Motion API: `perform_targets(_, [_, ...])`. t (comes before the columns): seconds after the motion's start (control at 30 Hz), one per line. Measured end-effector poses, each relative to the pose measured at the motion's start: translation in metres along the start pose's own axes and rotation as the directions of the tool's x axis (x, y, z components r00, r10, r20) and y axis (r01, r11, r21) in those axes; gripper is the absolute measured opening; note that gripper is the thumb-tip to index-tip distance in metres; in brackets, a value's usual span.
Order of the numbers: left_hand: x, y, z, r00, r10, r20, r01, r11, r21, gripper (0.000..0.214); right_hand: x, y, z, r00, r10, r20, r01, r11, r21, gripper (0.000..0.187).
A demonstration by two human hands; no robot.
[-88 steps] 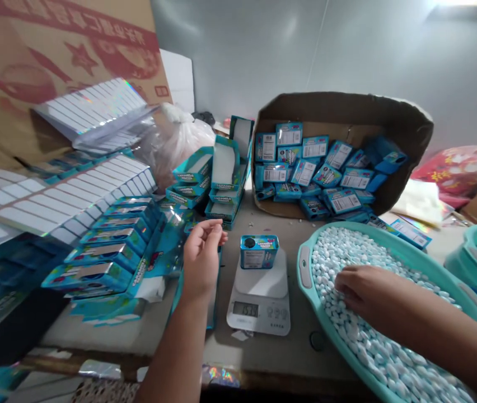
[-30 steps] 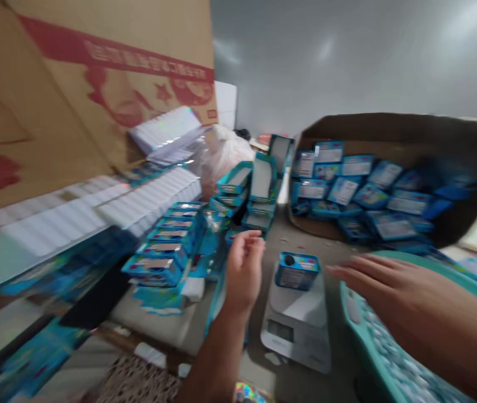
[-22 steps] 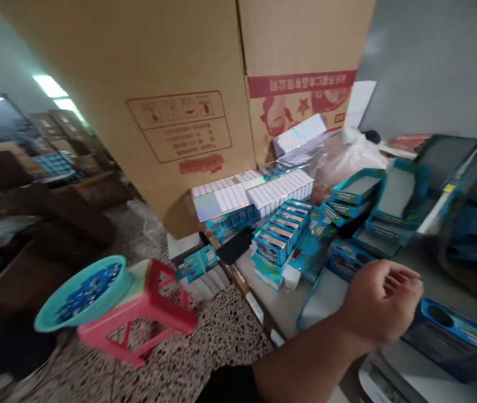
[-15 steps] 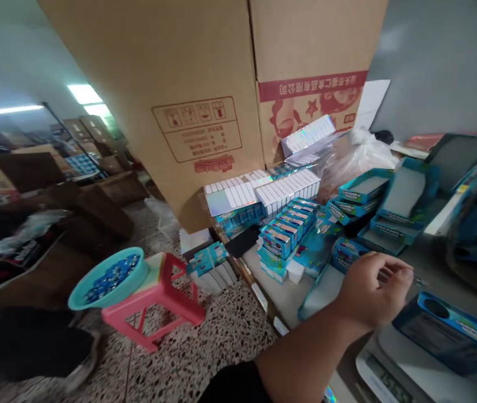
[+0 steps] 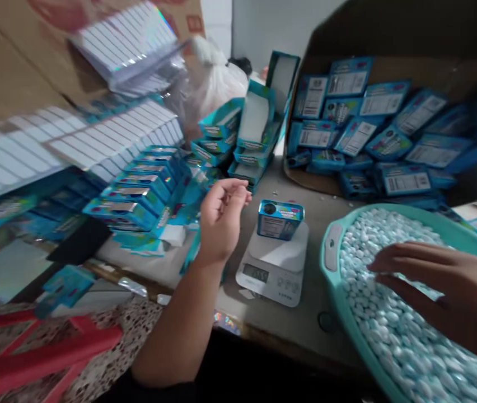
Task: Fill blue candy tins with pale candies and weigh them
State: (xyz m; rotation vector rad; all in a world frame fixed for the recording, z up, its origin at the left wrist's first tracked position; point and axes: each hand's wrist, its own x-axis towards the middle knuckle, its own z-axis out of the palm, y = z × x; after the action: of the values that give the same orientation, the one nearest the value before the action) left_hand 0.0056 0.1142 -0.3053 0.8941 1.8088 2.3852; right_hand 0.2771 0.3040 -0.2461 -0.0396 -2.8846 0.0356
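My left hand (image 5: 224,221) is raised beside the kitchen scale (image 5: 272,274), its fingers curled and the thumb against the fingertips. Anything between them is hidden or too small to make out. On the scale's platform stands a small blue candy box (image 5: 280,220), touched by neither hand. My right hand (image 5: 440,285) is over a turquoise basin (image 5: 334,280) of small pale blue and white candies (image 5: 373,319). Its fingers stretch forward, the thumb lies apart below them, and no held candy shows.
A large carton (image 5: 389,70) of filled blue boxes opens behind the basin. Blue trays (image 5: 255,120) are stacked at the back. Boxes in a row (image 5: 133,193) and white-edged packs (image 5: 116,137) stand left. A red stool (image 5: 54,358) is below the table edge.
The view has swung right, bringing the whole scale, the basin and my right hand into sight. My left hand keeps its curled shape and now appears farther left.
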Motion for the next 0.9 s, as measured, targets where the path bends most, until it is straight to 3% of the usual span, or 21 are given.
perform_targets(0.27, [0.000,0.005,-0.002,0.999,-0.011,-0.036,0.010,1.000,-0.019,0.012,0.014,-0.003,-0.009,0.998,0.024,0.056,-0.025,1.000,0.012,0.027])
perform_targets(0.57, [-0.003,0.009,-0.004,1.000,0.004,-0.006,-0.004,0.997,0.074,0.014,0.019,-0.001,-0.007,0.998,-0.007,0.067,0.005,1.000,0.028,0.023])
perform_targets(0.63, [-0.003,0.009,-0.005,0.999,-0.006,0.050,0.000,0.992,0.126,0.019,0.020,0.000,-0.007,0.997,-0.018,0.071,0.014,0.999,0.052,0.021])
perform_targets(0.7, [-0.002,0.010,-0.006,0.970,-0.106,0.221,0.049,0.967,0.248,0.035,0.021,0.001,-0.009,0.997,-0.005,0.074,-0.001,0.997,0.072,0.021])
perform_targets(0.77, [-0.003,0.009,-0.006,0.870,-0.283,0.403,0.082,0.891,0.447,0.052,0.022,-0.001,-0.010,0.995,0.065,0.076,-0.071,0.994,0.082,0.023])
perform_targets(0.83, [-0.004,0.007,-0.004,0.802,-0.399,0.444,0.040,0.777,0.628,0.050,0.025,-0.005,-0.012,0.978,0.204,0.053,-0.209,0.970,0.127,0.024])
perform_targets(0.9, [-0.006,0.006,0.001,0.840,-0.347,0.417,-0.052,0.714,0.699,0.040,0.028,-0.012,-0.013,0.920,0.393,0.009,-0.377,0.877,0.297,0.024])
